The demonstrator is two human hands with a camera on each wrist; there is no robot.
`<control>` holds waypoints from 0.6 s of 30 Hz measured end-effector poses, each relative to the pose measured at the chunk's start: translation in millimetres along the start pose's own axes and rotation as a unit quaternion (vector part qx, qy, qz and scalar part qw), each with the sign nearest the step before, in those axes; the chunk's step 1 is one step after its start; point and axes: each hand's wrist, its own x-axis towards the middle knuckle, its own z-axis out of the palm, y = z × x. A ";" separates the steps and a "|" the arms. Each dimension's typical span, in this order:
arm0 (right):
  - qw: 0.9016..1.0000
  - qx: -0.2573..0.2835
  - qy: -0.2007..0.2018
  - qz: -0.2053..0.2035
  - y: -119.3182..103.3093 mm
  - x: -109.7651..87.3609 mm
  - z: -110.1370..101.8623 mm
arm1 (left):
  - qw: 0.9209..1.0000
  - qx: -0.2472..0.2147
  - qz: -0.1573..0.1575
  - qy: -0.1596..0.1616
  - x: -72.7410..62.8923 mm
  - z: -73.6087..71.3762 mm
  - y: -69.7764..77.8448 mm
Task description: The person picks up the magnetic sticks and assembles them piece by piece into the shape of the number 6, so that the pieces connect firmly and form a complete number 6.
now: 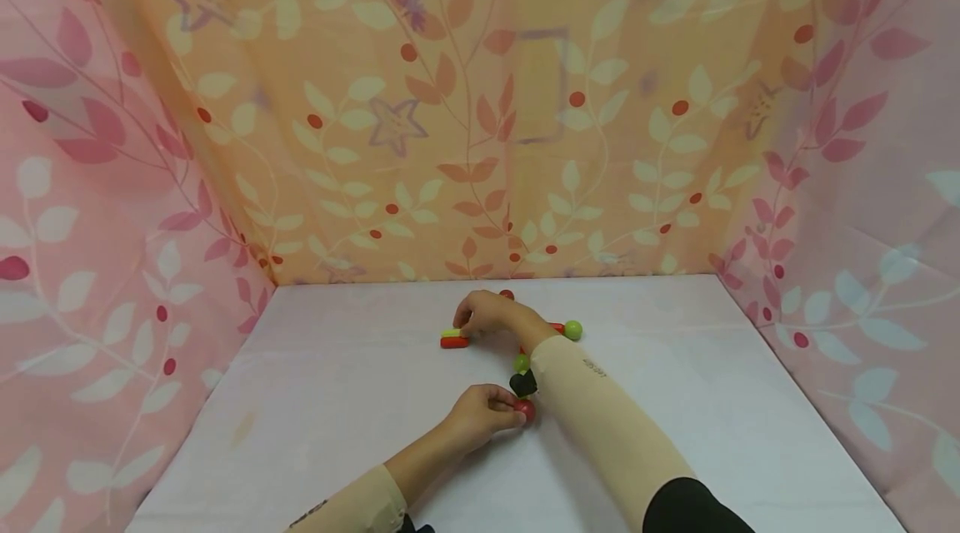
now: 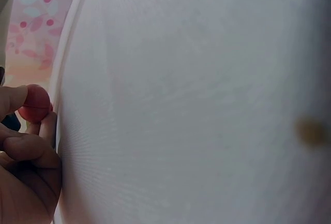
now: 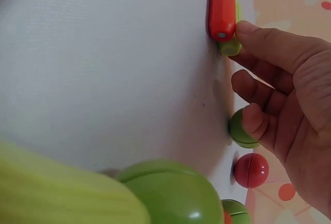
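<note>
Near the front middle of the table, my left hand (image 1: 483,416) pinches a red ball (image 1: 526,410) between thumb and fingers. The ball (image 2: 35,103) has a thin seam in the left wrist view. Farther back, my right hand (image 1: 491,315) pinches a yellow-green rod (image 3: 230,47) by its end, thumb on one side. A red rod (image 3: 222,11) with a small grey dot on its end lies against it. Just beyond the left hand's ball sit a black angular piece (image 1: 522,384) and a green ball (image 1: 522,363). The right forearm partly covers the pieces behind it.
A red rod (image 1: 557,328) touches a green ball (image 1: 573,330) right of the right wrist. Another red ball (image 1: 507,295) lies near the back edge. Patterned cloth walls (image 1: 465,100) enclose the white table (image 1: 337,375) at the back and sides.
</note>
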 end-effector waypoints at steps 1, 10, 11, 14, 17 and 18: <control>1.000 0.006 0.000 0.003 -0.4 -0.1 0.4 | 1.000 0.002 -0.002 0.000 -1.3 -0.1 2.1; 1.000 0.021 0.003 0.010 -2.4 -1.8 1.3 | 1.000 0.012 -0.008 0.005 4.8 0.0 -7.4; 1.000 0.023 0.004 0.012 -2.8 -2.0 1.2 | 1.000 0.013 -0.008 0.005 5.7 -0.2 -8.9; 0.999 0.030 0.007 0.016 -2.9 -2.0 1.4 | 1.000 0.013 -0.008 0.001 7.4 -0.8 -11.5; 0.999 0.028 0.012 0.017 -1.6 -0.6 2.5 | 1.000 0.012 -0.008 -0.003 8.2 -1.6 -12.5; 0.999 0.030 0.014 0.017 -1.0 0.0 2.8 | 1.000 0.012 -0.007 -0.005 8.3 -1.8 -12.6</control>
